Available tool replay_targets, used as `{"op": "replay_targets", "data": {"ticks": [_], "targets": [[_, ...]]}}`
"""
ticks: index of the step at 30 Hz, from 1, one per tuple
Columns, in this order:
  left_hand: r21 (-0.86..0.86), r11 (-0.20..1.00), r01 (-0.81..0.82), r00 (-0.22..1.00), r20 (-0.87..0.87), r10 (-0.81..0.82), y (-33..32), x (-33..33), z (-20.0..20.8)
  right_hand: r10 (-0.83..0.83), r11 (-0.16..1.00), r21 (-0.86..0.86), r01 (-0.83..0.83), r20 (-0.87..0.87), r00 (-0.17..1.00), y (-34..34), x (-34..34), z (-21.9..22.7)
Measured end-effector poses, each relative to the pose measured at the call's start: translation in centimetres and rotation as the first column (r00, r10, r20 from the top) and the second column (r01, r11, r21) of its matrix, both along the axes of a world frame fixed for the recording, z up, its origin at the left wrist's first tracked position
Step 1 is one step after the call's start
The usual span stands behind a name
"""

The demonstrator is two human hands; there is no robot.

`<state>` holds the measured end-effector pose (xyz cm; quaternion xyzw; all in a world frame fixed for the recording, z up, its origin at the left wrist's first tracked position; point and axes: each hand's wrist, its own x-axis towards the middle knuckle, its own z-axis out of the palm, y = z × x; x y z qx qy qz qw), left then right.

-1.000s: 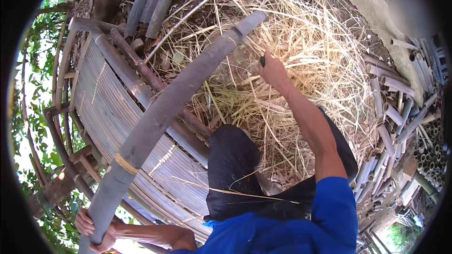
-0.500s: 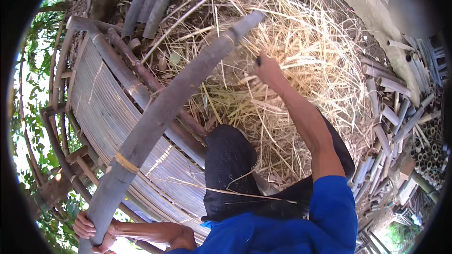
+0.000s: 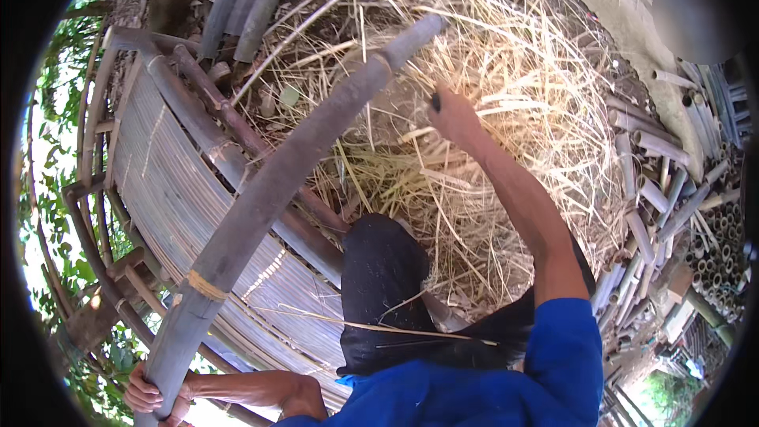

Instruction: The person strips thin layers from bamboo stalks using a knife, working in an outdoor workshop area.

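Observation:
A long grey-brown bamboo pole [image 3: 273, 178] slants from the lower left up to the top middle, with pale scraped rings at its joints. My left hand [image 3: 154, 397] is wrapped round its lower end. Beyond the pole's right side, near its upper end, my right hand [image 3: 458, 119] is closed round a tool with a dark handle [image 3: 436, 101]. Only the dark end of that handle shows; any blade is hidden. Pale bamboo shavings [image 3: 538, 134] lie thick on the ground beneath my right hand and forearm.
A slatted bamboo bench [image 3: 170, 178] runs under the pole on the left. Several cut bamboo poles [image 3: 253, 4] lie at the top. More bamboo pieces [image 3: 648, 146] and stacked tubes [image 3: 719, 265] line the right side. My bent knee [image 3: 383, 257] is beside the pole.
The view has shifted slightly. My right hand has moved only a little, and its forearm appears slightly farther right. Both hands keep their hold.

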<state>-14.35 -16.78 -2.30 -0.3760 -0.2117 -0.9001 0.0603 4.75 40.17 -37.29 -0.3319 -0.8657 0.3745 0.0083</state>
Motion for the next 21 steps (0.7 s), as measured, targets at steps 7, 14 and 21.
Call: {"op": "replay_targets", "data": {"ticks": [7, 14, 21], "targets": [[0.004, 1.000, 0.011, 1.000, -0.002, -0.011, 0.6, 0.4, 0.2, 0.057, 0.997, -0.062, -0.050, 0.133, 0.989, -1.4, -1.2, 3.5], [0.045, 0.997, 0.057, 0.997, 0.052, -0.059, 1.2, -0.4, -0.2, 0.054, 0.995, -0.089, -0.045, 0.098, 0.994, -1.2, 0.7, 2.5], [0.015, 0.997, 0.082, 0.996, -0.032, -0.082, -0.5, -2.1, 0.4, 0.220, 0.972, 0.082, -0.220, 0.007, 0.976, -1.0, 0.0, 3.8]]}}
